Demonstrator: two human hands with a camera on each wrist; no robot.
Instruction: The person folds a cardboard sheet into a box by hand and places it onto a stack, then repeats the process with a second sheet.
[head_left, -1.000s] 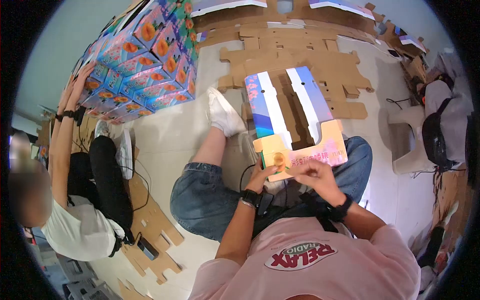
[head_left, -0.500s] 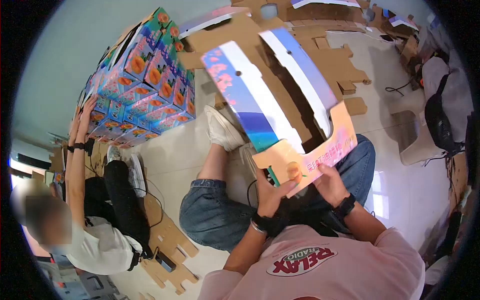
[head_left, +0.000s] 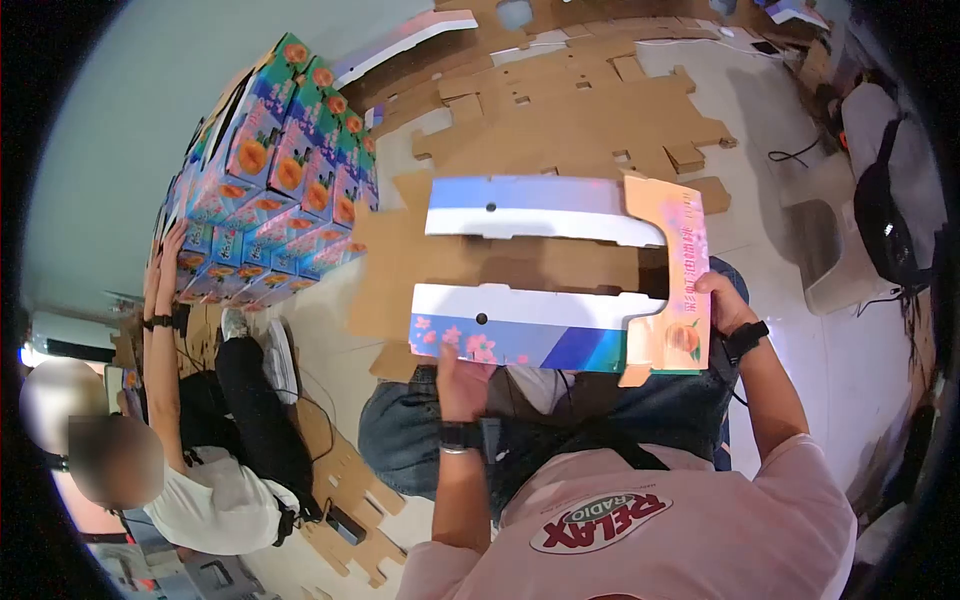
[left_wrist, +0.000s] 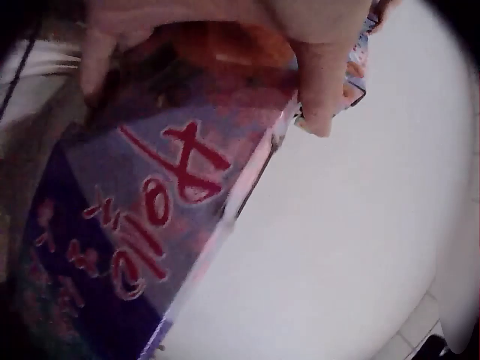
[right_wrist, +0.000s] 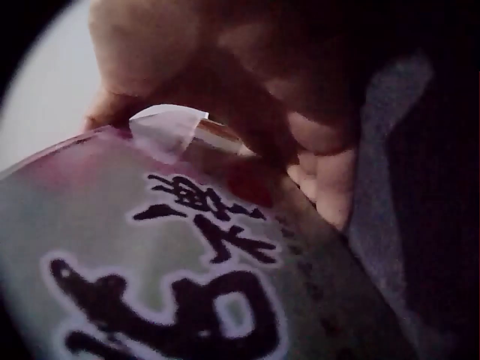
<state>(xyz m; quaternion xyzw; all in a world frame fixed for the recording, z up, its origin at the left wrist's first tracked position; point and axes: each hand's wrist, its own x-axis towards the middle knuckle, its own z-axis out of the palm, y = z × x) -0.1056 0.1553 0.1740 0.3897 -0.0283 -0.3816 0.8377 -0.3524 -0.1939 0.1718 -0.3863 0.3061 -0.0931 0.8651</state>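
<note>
Carton (head_left: 560, 298) held between left hand (head_left: 463, 388) and right hand (head_left: 728, 306)

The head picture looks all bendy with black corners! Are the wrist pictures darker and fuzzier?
Yes: head view, edges bent, but the printed box brightly lit and fairly clear; left wrist view, dim box against glaring white, the left hand above soft-edged red letters; right wrist view, the right hand partly in deep shadow, black characters a bit blurry.
</note>
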